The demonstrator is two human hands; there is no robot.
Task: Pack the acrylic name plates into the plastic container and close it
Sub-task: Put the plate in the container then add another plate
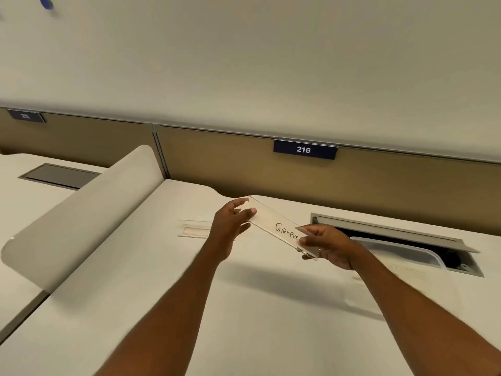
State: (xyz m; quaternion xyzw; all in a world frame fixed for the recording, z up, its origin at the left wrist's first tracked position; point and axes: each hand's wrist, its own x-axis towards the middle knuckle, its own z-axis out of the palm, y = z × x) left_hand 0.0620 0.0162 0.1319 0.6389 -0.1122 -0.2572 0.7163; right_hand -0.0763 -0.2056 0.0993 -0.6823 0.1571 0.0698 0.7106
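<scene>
A clear acrylic name plate (276,225) with "GIRAFEE" handwritten on it is held above the white desk, tilted down to the right. My left hand (230,229) pinches its far left end, and my right hand (329,246) grips its near right end. Another clear name plate (193,229) lies flat on the desk, partly hidden behind my left hand. The clear plastic container (404,255) sits to the right, behind my right forearm; only its rounded rim shows clearly.
An open cable hatch (401,234) with a raised flap lies behind the container. A curved beige divider (89,213) separates this desk from the left one. A tan partition carries a blue "216" sign (305,149).
</scene>
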